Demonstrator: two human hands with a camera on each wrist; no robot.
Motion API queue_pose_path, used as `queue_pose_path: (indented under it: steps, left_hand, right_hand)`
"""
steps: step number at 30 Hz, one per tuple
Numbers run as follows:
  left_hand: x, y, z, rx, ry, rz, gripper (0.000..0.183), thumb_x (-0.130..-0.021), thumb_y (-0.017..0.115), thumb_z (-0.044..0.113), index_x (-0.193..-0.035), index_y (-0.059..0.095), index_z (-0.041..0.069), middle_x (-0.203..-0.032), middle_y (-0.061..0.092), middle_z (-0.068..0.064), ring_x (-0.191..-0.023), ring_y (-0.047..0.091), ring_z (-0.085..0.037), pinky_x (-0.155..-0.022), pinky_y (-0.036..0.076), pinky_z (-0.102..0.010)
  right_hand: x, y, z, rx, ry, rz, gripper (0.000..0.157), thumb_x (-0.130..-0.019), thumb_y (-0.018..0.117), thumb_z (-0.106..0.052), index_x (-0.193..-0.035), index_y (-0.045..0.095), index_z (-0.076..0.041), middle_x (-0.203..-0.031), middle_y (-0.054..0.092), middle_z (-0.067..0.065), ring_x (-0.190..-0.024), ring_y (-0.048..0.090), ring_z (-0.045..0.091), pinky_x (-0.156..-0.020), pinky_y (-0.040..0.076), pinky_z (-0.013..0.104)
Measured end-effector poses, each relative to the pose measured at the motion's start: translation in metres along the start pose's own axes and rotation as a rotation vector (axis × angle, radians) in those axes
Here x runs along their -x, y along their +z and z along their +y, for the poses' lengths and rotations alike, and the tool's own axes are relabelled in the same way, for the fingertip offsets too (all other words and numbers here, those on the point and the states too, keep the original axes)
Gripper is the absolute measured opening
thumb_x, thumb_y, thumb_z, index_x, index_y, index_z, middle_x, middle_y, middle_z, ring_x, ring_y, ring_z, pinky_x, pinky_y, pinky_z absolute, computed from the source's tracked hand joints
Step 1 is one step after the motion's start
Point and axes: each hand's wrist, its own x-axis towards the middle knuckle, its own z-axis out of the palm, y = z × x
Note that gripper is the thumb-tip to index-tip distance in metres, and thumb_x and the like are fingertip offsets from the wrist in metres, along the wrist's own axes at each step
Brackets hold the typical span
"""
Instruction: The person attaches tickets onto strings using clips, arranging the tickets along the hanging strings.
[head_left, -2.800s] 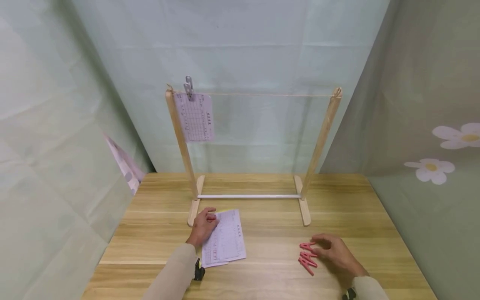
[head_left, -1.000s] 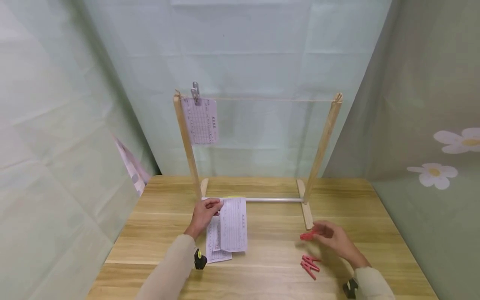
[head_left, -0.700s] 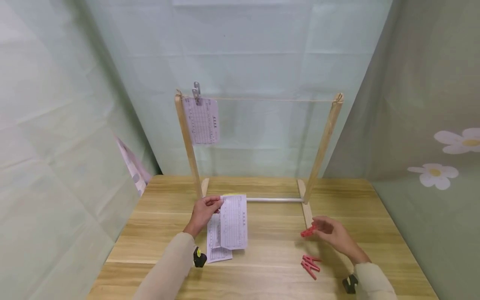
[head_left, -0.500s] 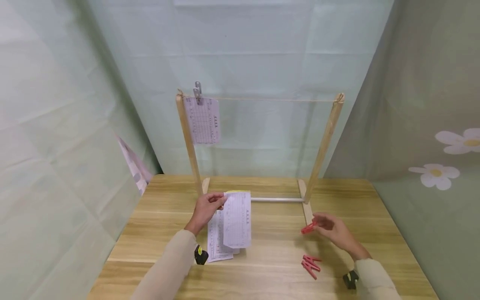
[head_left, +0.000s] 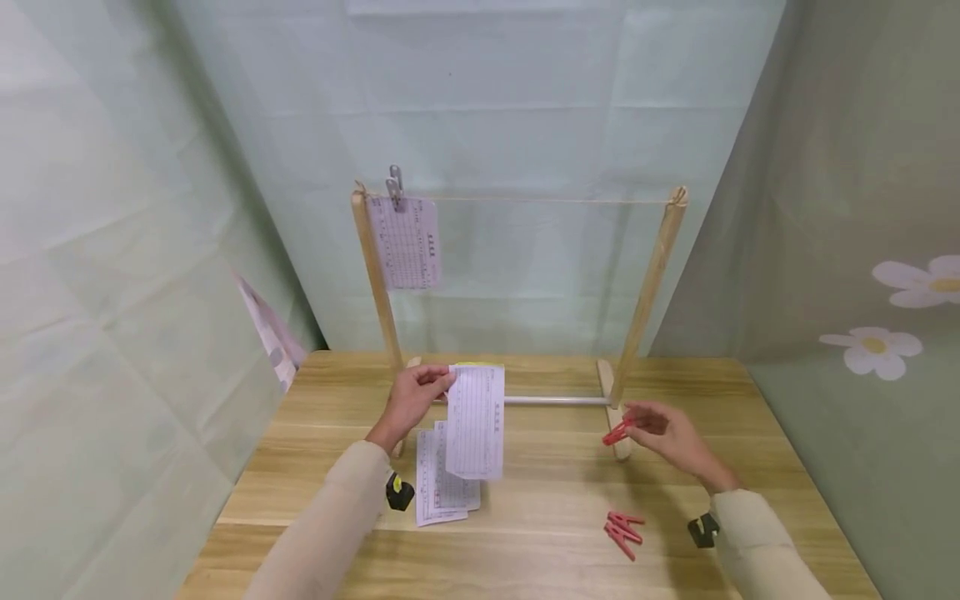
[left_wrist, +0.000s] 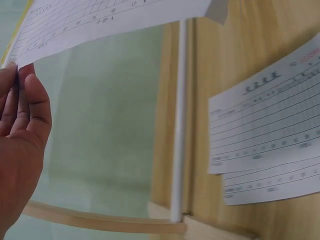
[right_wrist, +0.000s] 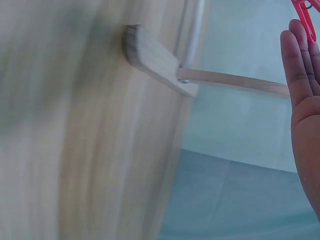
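Note:
My left hand [head_left: 411, 400] pinches the upper left corner of a printed paper form [head_left: 476, 425], which hangs upright above the table. The same form [left_wrist: 100, 25] crosses the top of the left wrist view, its left end between thumb and fingers. On the table below it lie other printed forms [head_left: 438, 492], overlapping. My right hand [head_left: 670, 433] holds a red clothespin [head_left: 618, 432] by one end, raised over the table near the stand's right foot. In the right wrist view the clothespin [right_wrist: 306, 19] shows at the fingertips. Further red clothespins [head_left: 622, 533] lie on the table below that hand.
A wooden stand [head_left: 647, 292] with a string [head_left: 540, 200] between its posts stands at the back. Near its left post a grey clip [head_left: 395, 185] fastens another form [head_left: 407, 246] to the string. A white rod [head_left: 555, 401] joins the feet low down. Fabric walls surround the wooden table [head_left: 540, 542].
My left hand has picked a form off the pile and raised it. My right hand has lifted one red clothespin away from the others and moved upward with it.

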Motion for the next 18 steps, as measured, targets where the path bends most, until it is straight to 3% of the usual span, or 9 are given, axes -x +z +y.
queue_pose_path:
  steps: [6, 18]
  left_hand:
    - [-0.006, -0.004, 0.012, -0.030, 0.044, -0.009, 0.027, -0.095, 0.070, 0.012, -0.114, 0.068, -0.008, -0.100, 0.072, -0.016, -0.080, 0.068, -0.016, -0.074, 0.059, -0.032]
    - [-0.018, -0.006, 0.035, -0.067, 0.077, 0.010, 0.028, -0.095, 0.072, 0.017, -0.113, 0.070, -0.005, -0.101, 0.072, -0.015, -0.080, 0.068, -0.016, -0.073, 0.058, -0.027]
  right_hand:
    - [-0.012, -0.005, -0.011, 0.012, -0.023, 0.002, 0.036, -0.089, 0.070, 0.005, -0.124, 0.061, 0.011, -0.107, 0.068, 0.022, -0.091, 0.065, 0.006, -0.077, 0.055, 0.020]
    - [-0.030, -0.017, -0.032, 0.001, 0.016, 0.013, 0.037, -0.089, 0.073, 0.002, -0.123, 0.061, 0.010, -0.107, 0.069, 0.022, -0.090, 0.065, 0.006, -0.075, 0.056, 0.021]
